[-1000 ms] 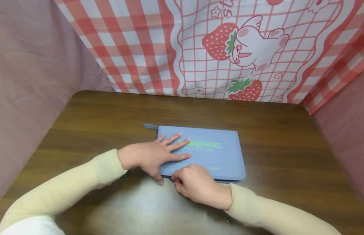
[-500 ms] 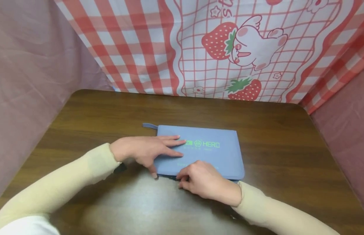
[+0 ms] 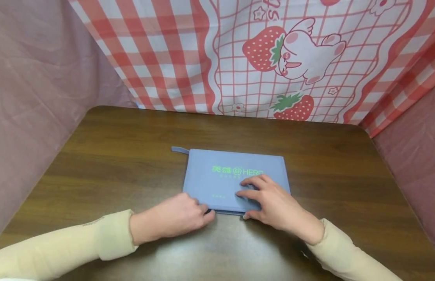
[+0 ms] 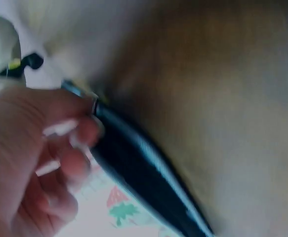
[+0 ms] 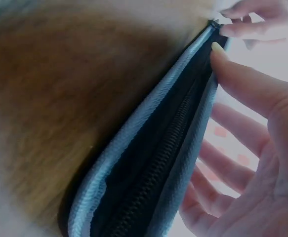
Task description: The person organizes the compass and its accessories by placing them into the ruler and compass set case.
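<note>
A blue zip case (image 3: pixel 203 168) with green lettering lies on the table, its zipped side facing the person. At its near edge, left of the middle, the left hand (image 3: pixel 171 218) pinches the zipper slider (image 5: pixel 214 23) between thumb and forefinger; the pull itself is mostly covered by the fingers. Over the right part of the cover, the right hand (image 3: pixel 278 205) has its fingers spread on top and its thumb at the near edge. Both wrist views show the zipper (image 5: pixel 148 182) parted along that side, with a dark gap between its rows of teeth.
The brown wooden table (image 3: pixel 343 164) has rounded far corners. A fabric loop (image 3: pixel 180 149) sticks out from the case's far left corner. Behind the table hangs a red-and-white strawberry cloth (image 3: pixel 168 50), with pink drapes (image 3: pixel 45 78) at both sides.
The left hand has left the cover for the near edge and now pinches the slider there. The right hand has let go near that spot and shifted right, fingers spreading onto the cover.
</note>
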### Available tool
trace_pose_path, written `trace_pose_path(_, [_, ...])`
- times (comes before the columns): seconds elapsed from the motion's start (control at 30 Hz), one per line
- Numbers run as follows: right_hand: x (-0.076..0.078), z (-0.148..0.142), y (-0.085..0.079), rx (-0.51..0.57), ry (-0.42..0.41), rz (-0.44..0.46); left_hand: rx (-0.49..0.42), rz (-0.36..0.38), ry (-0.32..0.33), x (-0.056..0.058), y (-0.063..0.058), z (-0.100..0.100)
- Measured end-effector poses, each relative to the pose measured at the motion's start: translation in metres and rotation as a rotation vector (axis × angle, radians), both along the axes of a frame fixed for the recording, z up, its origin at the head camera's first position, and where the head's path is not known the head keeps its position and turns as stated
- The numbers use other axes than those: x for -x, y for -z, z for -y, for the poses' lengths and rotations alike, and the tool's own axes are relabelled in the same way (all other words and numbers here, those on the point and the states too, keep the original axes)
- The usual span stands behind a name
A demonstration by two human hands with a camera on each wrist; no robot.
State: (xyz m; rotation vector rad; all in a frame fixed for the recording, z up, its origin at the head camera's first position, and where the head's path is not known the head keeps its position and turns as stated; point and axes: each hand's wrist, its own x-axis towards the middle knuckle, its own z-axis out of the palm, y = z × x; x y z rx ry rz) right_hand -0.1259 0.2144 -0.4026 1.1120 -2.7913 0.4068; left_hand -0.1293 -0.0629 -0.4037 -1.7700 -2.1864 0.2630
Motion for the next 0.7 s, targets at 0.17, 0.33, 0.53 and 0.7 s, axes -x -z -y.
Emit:
trace_pose_path(0.17, [0.001, -0.001, 0.001, -0.049, -0.022, 0.01, 0.021, -0.145, -0.057, -0.013, 0.009, -0.004])
trace_pose_path(0.33, [0.001, -0.007, -0.003, -0.1, -0.024, 0.034, 0.008, -0.175, -0.055, -0.012, 0.013, -0.01])
trace_pose_path(0.53, [0.001, -0.008, -0.005, -0.128, -0.055, 0.02, -0.049, -0.127, -0.056, -0.012, 0.016, -0.009])
trace_pose_path(0.7, [0.002, -0.006, -0.003, -0.109, -0.056, 0.017, -0.104, 0.014, -0.165, -0.02, 0.014, -0.01])
